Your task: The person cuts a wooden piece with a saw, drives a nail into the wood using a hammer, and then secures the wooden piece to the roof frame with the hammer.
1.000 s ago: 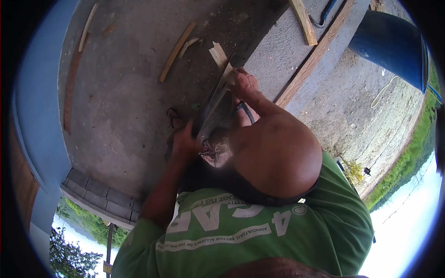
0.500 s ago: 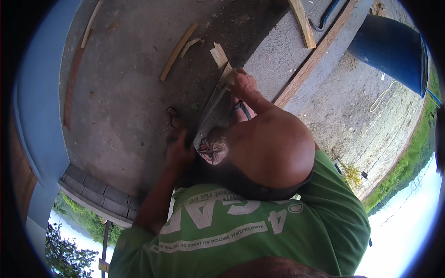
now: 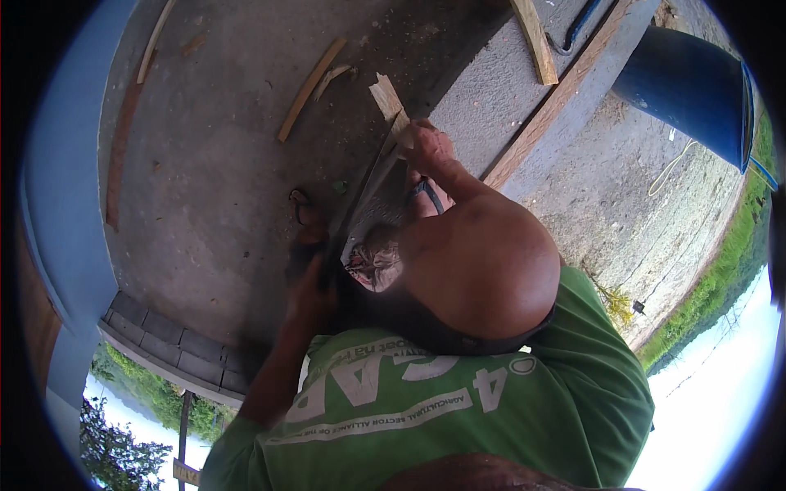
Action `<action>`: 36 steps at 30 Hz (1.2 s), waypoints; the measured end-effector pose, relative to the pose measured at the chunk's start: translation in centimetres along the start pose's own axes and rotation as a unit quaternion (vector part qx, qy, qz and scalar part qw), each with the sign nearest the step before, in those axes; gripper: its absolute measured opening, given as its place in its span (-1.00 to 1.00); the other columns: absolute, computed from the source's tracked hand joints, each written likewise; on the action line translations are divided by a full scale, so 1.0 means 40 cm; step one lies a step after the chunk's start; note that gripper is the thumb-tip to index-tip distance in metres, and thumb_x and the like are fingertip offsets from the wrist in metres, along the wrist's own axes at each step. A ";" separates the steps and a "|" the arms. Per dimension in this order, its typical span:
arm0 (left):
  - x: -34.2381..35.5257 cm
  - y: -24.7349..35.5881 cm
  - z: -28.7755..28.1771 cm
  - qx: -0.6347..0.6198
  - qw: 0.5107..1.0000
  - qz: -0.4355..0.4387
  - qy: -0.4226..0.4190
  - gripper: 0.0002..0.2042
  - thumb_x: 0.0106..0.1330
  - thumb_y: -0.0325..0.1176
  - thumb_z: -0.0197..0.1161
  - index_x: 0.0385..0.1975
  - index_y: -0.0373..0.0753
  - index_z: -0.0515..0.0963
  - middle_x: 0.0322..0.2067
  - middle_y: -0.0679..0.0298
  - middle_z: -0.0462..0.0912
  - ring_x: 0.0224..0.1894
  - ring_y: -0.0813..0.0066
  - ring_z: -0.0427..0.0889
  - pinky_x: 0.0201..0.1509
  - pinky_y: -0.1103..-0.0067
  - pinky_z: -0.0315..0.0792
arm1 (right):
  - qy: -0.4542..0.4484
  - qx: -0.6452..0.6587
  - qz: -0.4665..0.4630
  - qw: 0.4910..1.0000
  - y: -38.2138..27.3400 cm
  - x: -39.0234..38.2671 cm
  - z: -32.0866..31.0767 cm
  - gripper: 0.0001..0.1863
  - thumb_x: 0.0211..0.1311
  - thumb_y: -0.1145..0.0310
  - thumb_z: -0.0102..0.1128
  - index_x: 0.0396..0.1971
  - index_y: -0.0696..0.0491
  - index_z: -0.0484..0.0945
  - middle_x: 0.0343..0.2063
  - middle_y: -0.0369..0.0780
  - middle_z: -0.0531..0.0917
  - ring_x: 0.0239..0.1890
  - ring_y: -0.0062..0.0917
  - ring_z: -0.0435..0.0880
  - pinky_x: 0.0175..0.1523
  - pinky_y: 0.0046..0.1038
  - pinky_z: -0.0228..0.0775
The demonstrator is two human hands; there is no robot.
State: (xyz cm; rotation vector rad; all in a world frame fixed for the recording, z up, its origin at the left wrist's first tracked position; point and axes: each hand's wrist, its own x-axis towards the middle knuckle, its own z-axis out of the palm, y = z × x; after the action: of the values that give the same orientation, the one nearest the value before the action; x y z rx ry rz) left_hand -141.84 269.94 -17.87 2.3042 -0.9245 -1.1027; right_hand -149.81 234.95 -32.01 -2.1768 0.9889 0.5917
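Note:
My left hand (image 3: 309, 288) is closed around the dark handle of a handsaw (image 3: 360, 192), low and left of my raised bare knee. The saw's long blade slants up and to the right, its far end lying against a pale strip of wood (image 3: 385, 94). Just beside that contact, my right hand (image 3: 429, 147) grips the strip and presses it at the edge of a rough concrete step (image 3: 479, 102). The strip's far end is jagged. Part of the handle is in shadow, and the wood under my right palm is hidden.
A curved wood strip (image 3: 311, 90) and a splintered scrap (image 3: 330, 80) lie on the concrete floor (image 3: 221, 164). Longer strips lie along the blue wall (image 3: 74, 164). On the step rest a board (image 3: 536, 41) and a long plank (image 3: 557, 98); a blue drum (image 3: 688, 98) stands beyond.
My left hand has drawn the saw back toward my body, down and slightly left. My right hand and the wood strip have stayed nearly in place.

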 end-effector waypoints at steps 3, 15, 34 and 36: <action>0.430 0.068 0.080 -0.040 0.998 -0.018 0.038 -0.54 0.15 -0.35 0.27 0.07 -0.38 0.47 -0.34 -0.25 0.65 -0.19 -0.28 0.63 -0.09 0.10 0.55 | -0.007 -0.011 -0.036 0.999 -0.084 0.012 0.012 -0.41 -0.06 0.16 0.48 0.04 -0.01 0.58 0.08 -0.10 0.56 0.09 -0.14 0.59 0.16 -0.22 0.47; 0.010 0.012 -0.027 -0.034 0.999 -0.023 -0.031 -0.39 0.17 -0.39 0.28 0.27 -0.31 0.33 -0.19 -0.21 0.66 -0.13 -0.16 0.67 -0.01 0.15 0.55 | -0.033 -0.020 0.012 0.999 -0.012 0.010 -0.021 -0.41 -0.03 0.15 0.47 0.04 0.04 0.53 0.02 -0.03 0.57 0.06 -0.08 0.60 0.14 -0.18 0.48; 0.436 0.092 0.064 -0.026 0.999 -0.047 -0.003 -0.53 0.19 -0.32 0.29 0.08 -0.41 0.47 -0.32 -0.24 0.65 -0.16 -0.24 0.64 -0.09 0.13 0.55 | -0.030 -0.008 -0.018 0.999 -0.072 0.012 0.003 -0.49 -0.05 0.19 0.48 -0.06 0.02 0.60 -0.01 -0.07 0.58 0.04 -0.10 0.62 0.10 -0.18 0.49; 0.521 0.148 0.068 -0.014 0.998 -0.054 -0.015 -0.59 0.22 -0.36 0.27 0.04 -0.40 0.49 -0.25 -0.28 0.63 -0.10 -0.28 0.60 -0.06 0.14 0.53 | -0.025 -0.007 -0.022 0.999 -0.076 0.019 0.014 -0.50 -0.05 0.19 0.48 -0.06 0.00 0.61 -0.01 -0.08 0.59 0.04 -0.10 0.62 0.10 -0.18 0.49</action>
State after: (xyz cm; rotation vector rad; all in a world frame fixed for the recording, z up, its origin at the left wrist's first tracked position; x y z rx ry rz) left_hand -136.62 250.65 -26.65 2.3434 -0.7984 -1.1893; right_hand -147.05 236.50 -31.70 -2.1798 0.9096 0.6314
